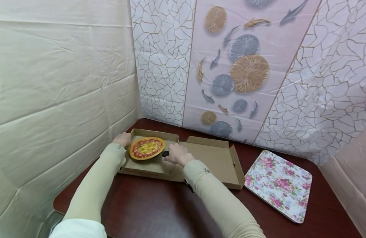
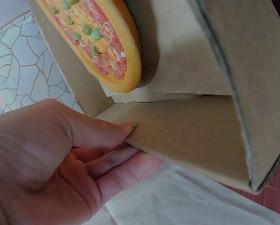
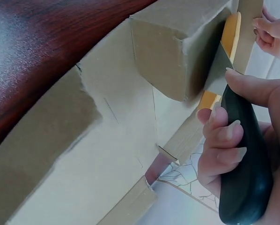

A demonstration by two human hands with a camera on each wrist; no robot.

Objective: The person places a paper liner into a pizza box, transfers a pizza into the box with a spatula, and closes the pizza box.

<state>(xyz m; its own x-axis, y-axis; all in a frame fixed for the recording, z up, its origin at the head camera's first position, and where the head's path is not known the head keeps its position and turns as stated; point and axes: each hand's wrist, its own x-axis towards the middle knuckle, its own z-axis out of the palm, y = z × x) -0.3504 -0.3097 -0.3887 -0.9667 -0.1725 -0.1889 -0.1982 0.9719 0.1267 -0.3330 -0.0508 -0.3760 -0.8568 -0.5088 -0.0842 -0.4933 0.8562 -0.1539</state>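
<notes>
A round pizza (image 1: 147,148) with a yellow crust, red topping and green bits sits tilted inside the left half of an open cardboard pizza box (image 1: 153,172). My left hand (image 1: 122,139) pinches the box's left side wall between thumb and fingers, seen closely in the left wrist view (image 2: 79,154). With my right hand (image 1: 177,154) I grip the black handle of a spatula (image 3: 245,159), fingers wrapped round it and thumb along its top. Its flat metal blade (image 3: 219,70) lies at the pizza's right edge, and most of the blade is hidden there.
The box lid (image 1: 212,162) lies folded open to the right on the dark red table (image 1: 141,205). Right of it is a white floral tray (image 1: 279,185). Cloth-covered walls (image 1: 66,99) stand close at the left and back.
</notes>
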